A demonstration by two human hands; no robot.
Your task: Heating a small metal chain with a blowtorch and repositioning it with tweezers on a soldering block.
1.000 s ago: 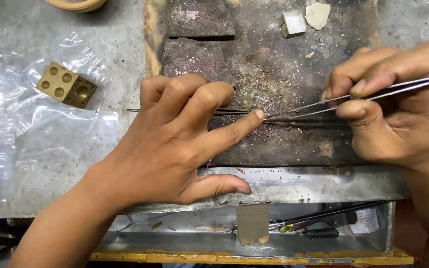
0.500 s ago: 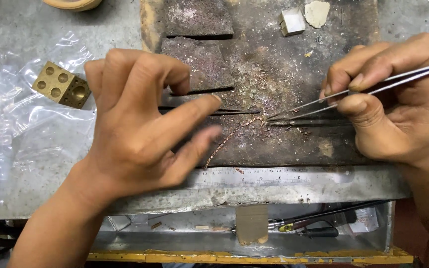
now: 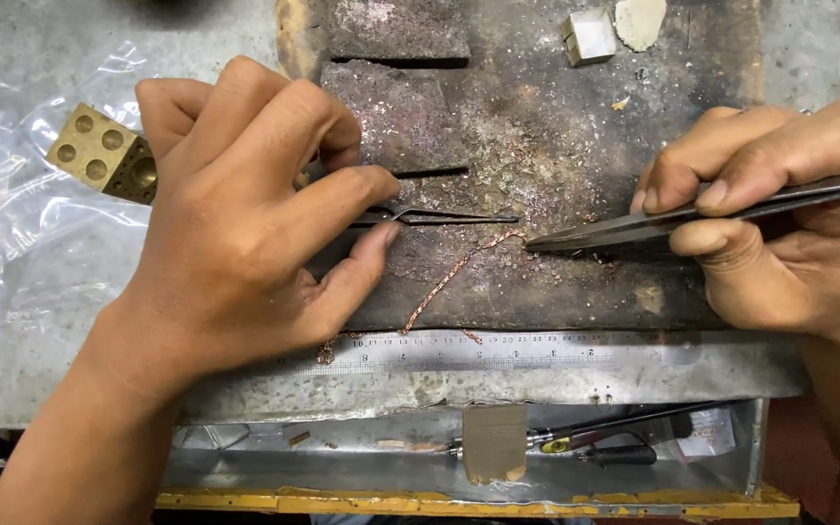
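- a thin copper chain (image 3: 454,275) lies loose on the dark, burnt block (image 3: 556,175), running from near the tweezer tip down to the ruler (image 3: 498,352).
- a thin dark wire (image 3: 439,217) lies just above the chain.
- the right hand (image 3: 780,228) pinches the tweezers (image 3: 634,227); the tip is just beside the top end of the chain, and the chain looks not yet picked up.
- the left hand (image 3: 235,214) has its fingers curled and seems to pinch the wire's left end.
- a brass cube (image 3: 104,156) with holes sits apart on the left.
- the work looks only partly done.
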